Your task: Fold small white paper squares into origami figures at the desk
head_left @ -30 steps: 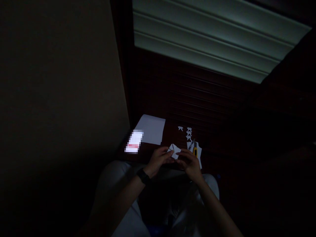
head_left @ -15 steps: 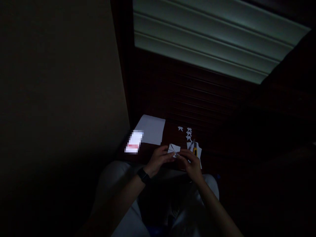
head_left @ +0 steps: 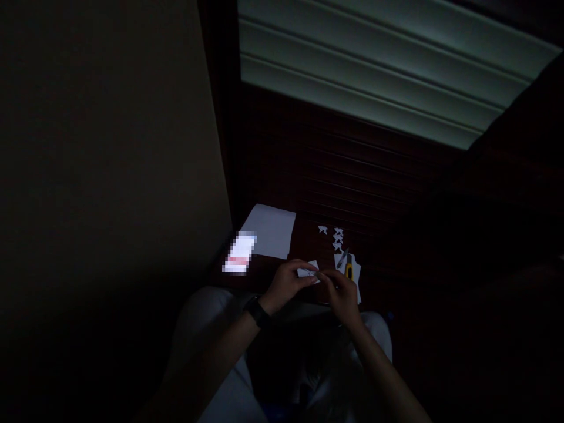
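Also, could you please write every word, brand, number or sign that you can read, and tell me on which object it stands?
No text can be read.
Bright screen: pixelated, unreadable.
Yellow cutter and dark wristwatch: too small and dark to read any marking.
Folded paper and large white sheet: no writing that I can make out.

Single head view: worn above lap, facing forward-down; hands (head_left: 286, 286) mid-distance, low centre; dim, edges possibly walls.
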Demonstrator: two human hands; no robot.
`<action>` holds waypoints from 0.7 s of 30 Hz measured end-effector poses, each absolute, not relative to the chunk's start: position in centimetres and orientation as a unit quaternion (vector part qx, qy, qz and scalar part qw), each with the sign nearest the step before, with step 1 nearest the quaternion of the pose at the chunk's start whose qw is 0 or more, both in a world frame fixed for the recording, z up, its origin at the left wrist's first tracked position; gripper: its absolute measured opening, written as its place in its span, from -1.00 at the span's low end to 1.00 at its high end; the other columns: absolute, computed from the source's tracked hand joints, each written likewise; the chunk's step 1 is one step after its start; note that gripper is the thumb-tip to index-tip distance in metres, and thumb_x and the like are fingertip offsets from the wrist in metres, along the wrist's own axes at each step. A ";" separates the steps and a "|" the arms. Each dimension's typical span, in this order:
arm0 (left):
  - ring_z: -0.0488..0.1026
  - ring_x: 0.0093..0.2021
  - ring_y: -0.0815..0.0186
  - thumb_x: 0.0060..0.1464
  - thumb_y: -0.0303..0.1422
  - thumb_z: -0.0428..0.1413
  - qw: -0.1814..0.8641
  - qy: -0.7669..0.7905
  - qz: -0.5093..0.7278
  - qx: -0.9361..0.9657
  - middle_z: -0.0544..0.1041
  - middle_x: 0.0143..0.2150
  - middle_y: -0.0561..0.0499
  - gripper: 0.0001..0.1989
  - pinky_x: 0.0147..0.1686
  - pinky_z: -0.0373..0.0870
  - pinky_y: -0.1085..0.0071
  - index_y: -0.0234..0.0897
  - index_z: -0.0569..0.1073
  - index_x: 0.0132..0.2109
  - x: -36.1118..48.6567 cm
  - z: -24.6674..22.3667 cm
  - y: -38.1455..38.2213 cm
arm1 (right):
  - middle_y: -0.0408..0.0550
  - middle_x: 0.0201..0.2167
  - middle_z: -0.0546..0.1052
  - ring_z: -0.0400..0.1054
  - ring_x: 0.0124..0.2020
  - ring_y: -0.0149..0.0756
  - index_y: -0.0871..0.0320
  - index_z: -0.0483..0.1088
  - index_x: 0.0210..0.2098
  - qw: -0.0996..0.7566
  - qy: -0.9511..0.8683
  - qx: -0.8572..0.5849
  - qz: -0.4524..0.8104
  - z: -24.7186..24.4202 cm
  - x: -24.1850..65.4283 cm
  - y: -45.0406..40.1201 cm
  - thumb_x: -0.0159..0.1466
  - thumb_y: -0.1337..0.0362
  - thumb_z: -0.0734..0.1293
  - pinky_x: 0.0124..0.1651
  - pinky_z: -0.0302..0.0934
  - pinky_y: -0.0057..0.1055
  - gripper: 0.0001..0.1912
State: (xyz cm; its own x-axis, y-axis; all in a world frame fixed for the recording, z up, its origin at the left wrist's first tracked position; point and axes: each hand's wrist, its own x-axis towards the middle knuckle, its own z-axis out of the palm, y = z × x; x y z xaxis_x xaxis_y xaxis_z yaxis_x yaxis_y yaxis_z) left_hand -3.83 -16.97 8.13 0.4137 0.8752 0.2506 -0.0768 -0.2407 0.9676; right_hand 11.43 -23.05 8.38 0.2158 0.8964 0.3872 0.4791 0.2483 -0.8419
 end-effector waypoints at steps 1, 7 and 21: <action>0.44 -0.23 0.24 -0.14 -0.30 0.23 0.514 0.314 0.443 0.664 0.52 -0.27 -0.07 -0.80 -0.19 0.31 0.37 -0.28 0.54 -0.30 -3.8 8.0 -16.9 | -0.06 -0.34 0.55 0.41 -0.28 -0.20 0.08 0.48 -0.33 0.526 -0.589 -0.577 0.209 8.5 11.4 -23.1 0.20 0.20 0.25 -0.19 0.24 -0.32 -0.82; 0.45 -0.32 0.26 -0.11 -0.28 0.21 0.470 0.347 0.453 0.674 0.53 -0.35 -0.05 -0.84 -0.31 0.31 0.41 -0.27 0.56 -0.35 -3.6 7.6 -16.9 | -0.07 -0.35 0.55 0.42 -0.29 -0.21 0.08 0.49 -0.34 0.530 -0.581 -0.570 0.240 8.8 11.3 -23.1 0.17 0.21 0.29 -0.18 0.24 -0.32 -0.85; 0.45 -0.35 0.28 -0.18 -0.30 0.24 0.488 0.329 0.407 0.698 0.56 -0.33 -0.01 -0.80 -0.34 0.29 0.44 -0.26 0.55 -0.33 -4.1 7.8 -16.9 | -0.08 -0.37 0.57 0.44 -0.30 -0.19 0.05 0.53 -0.37 0.504 -0.614 -0.535 0.289 9.5 12.6 -22.9 0.13 0.24 0.32 -0.20 0.27 -0.30 -0.87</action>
State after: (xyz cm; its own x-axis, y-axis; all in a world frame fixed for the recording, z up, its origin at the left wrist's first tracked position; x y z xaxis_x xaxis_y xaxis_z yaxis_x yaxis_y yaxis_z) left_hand -4.13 -16.85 7.83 0.4520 0.8571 0.2472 0.0625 -0.3069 0.9497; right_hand 12.59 -22.85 9.48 0.0795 0.9479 0.3084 0.3650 0.2602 -0.8939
